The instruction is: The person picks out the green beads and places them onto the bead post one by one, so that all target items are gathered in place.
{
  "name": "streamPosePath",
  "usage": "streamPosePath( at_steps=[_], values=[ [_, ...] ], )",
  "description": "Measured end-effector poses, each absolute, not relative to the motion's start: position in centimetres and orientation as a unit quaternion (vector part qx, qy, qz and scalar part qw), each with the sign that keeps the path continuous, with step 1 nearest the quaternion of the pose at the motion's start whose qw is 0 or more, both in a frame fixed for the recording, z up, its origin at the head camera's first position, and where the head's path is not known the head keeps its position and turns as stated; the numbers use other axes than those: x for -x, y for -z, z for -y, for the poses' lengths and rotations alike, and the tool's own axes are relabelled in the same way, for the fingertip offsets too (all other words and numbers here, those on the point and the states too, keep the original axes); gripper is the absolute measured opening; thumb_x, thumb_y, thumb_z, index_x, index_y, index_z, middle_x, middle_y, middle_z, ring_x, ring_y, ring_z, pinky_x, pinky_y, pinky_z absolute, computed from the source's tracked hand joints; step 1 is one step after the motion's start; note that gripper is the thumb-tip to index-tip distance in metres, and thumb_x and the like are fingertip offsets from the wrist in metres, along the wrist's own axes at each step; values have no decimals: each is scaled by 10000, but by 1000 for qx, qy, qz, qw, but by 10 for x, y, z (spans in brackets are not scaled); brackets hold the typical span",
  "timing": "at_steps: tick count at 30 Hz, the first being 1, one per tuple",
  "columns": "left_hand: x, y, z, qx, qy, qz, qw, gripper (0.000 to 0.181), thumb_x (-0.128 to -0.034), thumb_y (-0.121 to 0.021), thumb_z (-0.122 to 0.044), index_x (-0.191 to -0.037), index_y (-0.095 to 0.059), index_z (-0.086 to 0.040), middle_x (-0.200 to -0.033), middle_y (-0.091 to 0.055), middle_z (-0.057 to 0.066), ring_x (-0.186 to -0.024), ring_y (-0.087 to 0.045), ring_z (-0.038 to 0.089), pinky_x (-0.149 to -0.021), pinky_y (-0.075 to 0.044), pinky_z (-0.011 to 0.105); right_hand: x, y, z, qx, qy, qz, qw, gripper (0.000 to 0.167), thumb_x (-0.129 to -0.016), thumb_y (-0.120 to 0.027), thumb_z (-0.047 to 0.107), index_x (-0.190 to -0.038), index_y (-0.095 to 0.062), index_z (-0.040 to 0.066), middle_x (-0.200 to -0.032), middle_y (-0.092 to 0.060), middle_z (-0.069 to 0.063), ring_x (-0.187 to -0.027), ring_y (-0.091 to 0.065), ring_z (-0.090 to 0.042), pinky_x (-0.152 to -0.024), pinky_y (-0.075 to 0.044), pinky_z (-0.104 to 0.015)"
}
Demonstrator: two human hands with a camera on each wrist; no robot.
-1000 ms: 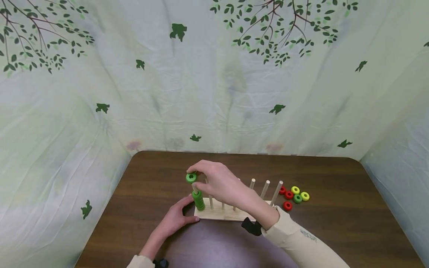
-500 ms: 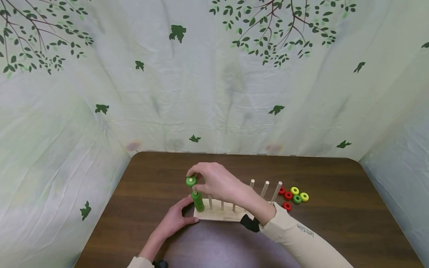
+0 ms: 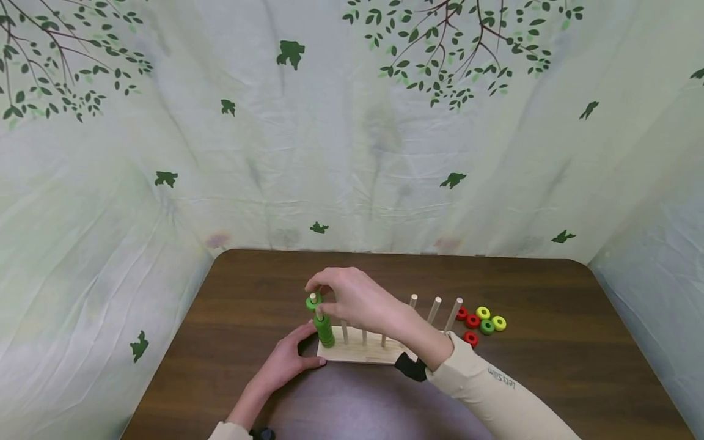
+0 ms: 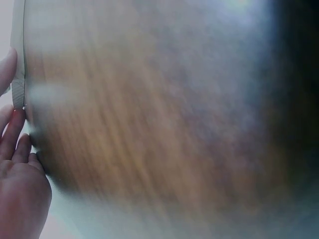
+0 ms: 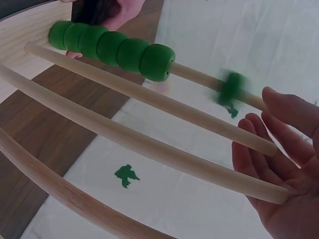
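A pale wooden peg board (image 3: pixel 363 352) with a row of upright pegs stands on the table. My left hand (image 3: pixel 288 356) holds its left end, thumb at the front edge, fingers behind. Several green rings (image 5: pixel 112 47) are stacked low on the leftmost peg. Above them, a single green ring (image 5: pixel 231 88), blurred, is threaded on the same peg, clear of the stack and of the fingertips. My right hand (image 3: pixel 360 299) is at the top of this peg, thumb and fingers around the tip without gripping the ring. In the left wrist view, only part of the left hand shows at the board's end.
To the right of the board lie loose red rings (image 3: pixel 472 321), yellow rings (image 3: pixel 498 323) and a green ring (image 3: pixel 486 327) on the brown table (image 3: pixel 550 354). Bare pegs (image 3: pixel 433 310) rise beneath and beside the right forearm. A leaf-patterned cloth (image 3: pixel 352 153) hangs behind.
The upper green ring, held above the peg at first, has gone onto the peg, been let go by my right hand and moved down. The left hand stays at the board.
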State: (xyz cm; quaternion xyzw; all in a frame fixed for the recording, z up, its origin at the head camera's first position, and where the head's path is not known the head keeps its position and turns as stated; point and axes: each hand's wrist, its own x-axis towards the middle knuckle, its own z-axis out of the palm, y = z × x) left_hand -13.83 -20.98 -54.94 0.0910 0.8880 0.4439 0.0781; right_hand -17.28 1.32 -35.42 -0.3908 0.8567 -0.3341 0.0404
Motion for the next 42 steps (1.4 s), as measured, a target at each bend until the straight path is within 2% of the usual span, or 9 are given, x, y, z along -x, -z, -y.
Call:
streamPosePath(
  at_steps=[10,14,19,22,28,36,42],
  values=[
    [139,549,209,-97,-447,-886,72,739,-711,-895,-269,-1378,-578,-235,-1444,-506,21,-1366,-404,266,-1090,-303,526,164,347,-20,389,356,-849,-1,291,-925,-705,155,-1214,-667,158,-1172,-655,79,-1062,-605,-46,-882,-474,-223],
    [139,548,209,-101,-451,-884,71,733,-710,-896,-249,-1374,-585,-237,-1436,-514,20,-1364,-407,261,-1094,-302,513,153,348,-25,414,403,-816,-18,286,-943,-683,153,-1226,-646,172,-1179,-635,108,-1047,-593,-42,-871,-470,-213],
    [138,547,208,-98,-450,-885,72,732,-713,-893,-281,-1375,-586,-215,-1438,-513,46,-1367,-402,278,-1092,-303,525,139,354,-30,460,430,-775,-56,295,-907,-719,95,-1191,-650,135,-1161,-642,87,-1008,-578,-22,-851,-466,-186],
    [138,547,208,-97,-445,-887,70,729,-708,-896,-293,-1365,-593,-202,-1425,-526,32,-1360,-411,260,-1093,-307,508,130,361,-33,480,431,-761,-68,300,-888,-737,77,-1175,-657,113,-1161,-651,58,-1050,-581,-20,-872,-461,-172],
    [139,550,209,-96,-437,-892,61,740,-692,-904,-303,-1353,-603,-158,-1408,-541,42,-1338,-436,255,-1087,-323,485,115,377,-41,479,432,-762,-60,320,-885,-742,88,-1193,-659,121,-1177,-652,42,-1146,-573,-50,-962,-435,-201],
    [141,553,211,-106,-429,-895,57,712,-693,-902,-274,-1340,-613,-198,-1434,-519,17,-1354,-423,247,-1096,-312,487,100,405,-55,443,457,-771,-18,324,-903,-725,99,-1208,-648,172,-1182,-636,99,-1089,-594,-35,-920,-467,-210],
    [140,554,209,-109,-430,-894,54,722,-691,-902,-253,-1343,-607,-158,-1419,-532,37,-1344,-431,252,-1095,-317,478,90,432,-66,424,468,-775,-22,283,-898,-728,100,-1162,-662,174,-1116,-655,112,-1015,-625,-47,-877,-498,-236]
  ],
)
